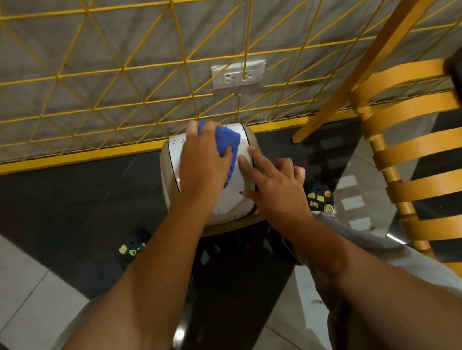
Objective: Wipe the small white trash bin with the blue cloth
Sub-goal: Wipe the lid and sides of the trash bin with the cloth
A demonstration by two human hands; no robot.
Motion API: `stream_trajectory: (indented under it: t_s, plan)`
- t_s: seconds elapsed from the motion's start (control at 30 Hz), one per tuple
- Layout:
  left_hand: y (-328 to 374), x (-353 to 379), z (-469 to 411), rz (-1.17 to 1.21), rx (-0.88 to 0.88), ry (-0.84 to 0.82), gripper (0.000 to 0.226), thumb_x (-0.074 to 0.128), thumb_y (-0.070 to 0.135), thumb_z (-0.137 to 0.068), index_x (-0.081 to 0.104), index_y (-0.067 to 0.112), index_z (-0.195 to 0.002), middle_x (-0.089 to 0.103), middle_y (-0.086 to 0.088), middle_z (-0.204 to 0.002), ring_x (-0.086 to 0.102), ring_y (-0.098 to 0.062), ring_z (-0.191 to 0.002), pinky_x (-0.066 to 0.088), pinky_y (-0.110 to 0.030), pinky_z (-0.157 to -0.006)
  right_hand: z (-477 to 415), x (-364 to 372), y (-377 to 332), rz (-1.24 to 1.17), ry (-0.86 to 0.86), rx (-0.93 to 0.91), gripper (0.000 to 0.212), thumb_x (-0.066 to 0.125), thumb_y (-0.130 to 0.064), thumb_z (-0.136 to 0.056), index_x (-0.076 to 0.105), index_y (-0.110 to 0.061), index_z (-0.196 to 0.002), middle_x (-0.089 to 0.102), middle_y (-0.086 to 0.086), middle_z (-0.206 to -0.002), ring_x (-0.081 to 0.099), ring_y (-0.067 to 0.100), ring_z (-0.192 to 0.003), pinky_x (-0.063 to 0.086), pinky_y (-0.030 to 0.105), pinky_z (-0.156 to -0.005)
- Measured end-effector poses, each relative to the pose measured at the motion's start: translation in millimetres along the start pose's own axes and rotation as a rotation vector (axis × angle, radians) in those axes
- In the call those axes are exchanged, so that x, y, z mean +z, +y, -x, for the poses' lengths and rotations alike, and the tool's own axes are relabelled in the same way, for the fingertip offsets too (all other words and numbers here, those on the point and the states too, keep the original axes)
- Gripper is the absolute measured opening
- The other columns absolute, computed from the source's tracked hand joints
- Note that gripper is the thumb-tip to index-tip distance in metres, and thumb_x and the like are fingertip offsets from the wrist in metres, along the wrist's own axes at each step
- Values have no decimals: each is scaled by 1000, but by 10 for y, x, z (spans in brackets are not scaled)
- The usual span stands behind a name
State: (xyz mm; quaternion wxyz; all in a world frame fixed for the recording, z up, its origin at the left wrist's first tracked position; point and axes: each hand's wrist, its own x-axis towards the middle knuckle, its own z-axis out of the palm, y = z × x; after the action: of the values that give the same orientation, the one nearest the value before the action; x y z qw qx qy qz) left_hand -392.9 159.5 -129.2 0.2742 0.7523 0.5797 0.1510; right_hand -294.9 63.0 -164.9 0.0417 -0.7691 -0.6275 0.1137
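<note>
The small white trash bin [230, 205] stands on the floor against the wall, seen from above, its rounded lid speckled with dark spots. My left hand [202, 161] presses a bunched blue cloth [227, 142] onto the far part of the lid, fingers closed around it. My right hand [275, 186] rests on the bin's right edge, index and middle fingers stretched onto the lid, the other fingers curled, nothing held.
A yellow wire grid [122, 68] covers the grey wall behind the bin, with a wall socket [239, 74] just above it. An orange slatted chair [432, 173] stands close on the right. My shoes [319, 195] flank the bin on the black and white tile floor.
</note>
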Motion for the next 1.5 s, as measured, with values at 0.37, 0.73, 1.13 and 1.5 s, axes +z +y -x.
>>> stream_trajectory:
  t_s: [0.37,0.73,1.13,1.5]
  plan:
    - [-24,-48,42,3,39,-8,37,56,19,-90,51,10,-126,43,-11,-129,53,-23,-112,42,-23,-92,8,2,-5,-23,3,1,64,67,-28,-82,39,-23,-140,31,4,-152,44,35,-110,32,46,-89]
    - [-226,-107,211,67,-87,123,37,57,18,-88,53,10,-124,46,-12,-126,51,-23,-112,40,-22,-89,2,-23,-29,-50,-14,1,63,64,-30,-84,36,-22,-140,27,4,-153,40,34,-115,30,45,-93]
    - [-297,-112,300,97,-110,129,37,58,18,-88,53,10,-124,45,-12,-128,52,-22,-111,36,-17,-87,18,-12,-32,-59,26,-26,64,77,-27,-71,52,-15,-129,46,11,-141,52,39,-100,40,45,-79]
    - [-510,-381,311,99,-126,159,38,62,15,-84,56,10,-121,49,-15,-123,54,-26,-104,36,-21,-80,64,-20,-56,-140,-36,-68,63,68,-28,-82,42,-9,-136,37,17,-146,29,38,-137,31,53,-105]
